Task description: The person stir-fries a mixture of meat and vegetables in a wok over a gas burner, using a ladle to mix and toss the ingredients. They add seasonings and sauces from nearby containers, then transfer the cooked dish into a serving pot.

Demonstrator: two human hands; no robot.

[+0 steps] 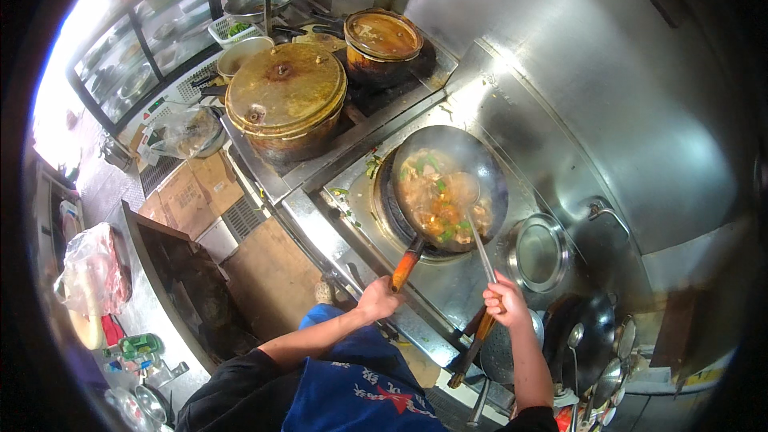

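A dark wok is tilted over the round burner, with saucy food, green pieces among it, steaming inside. My left hand grips the end of its wooden handle. Closed around the metal shaft of a ladle is my right hand; the ladle's bowl rests among the food, partly blurred by steam. Below my right hand, a brush or whisk with a worn bristle end lies near a perforated strainer.
A large lidded pressure cooker and a smaller lidded pot stand at the upper left of the wok. Right of it sits a metal basin of liquid. Another black wok and several ladles are at lower right. A steel wall rises behind.
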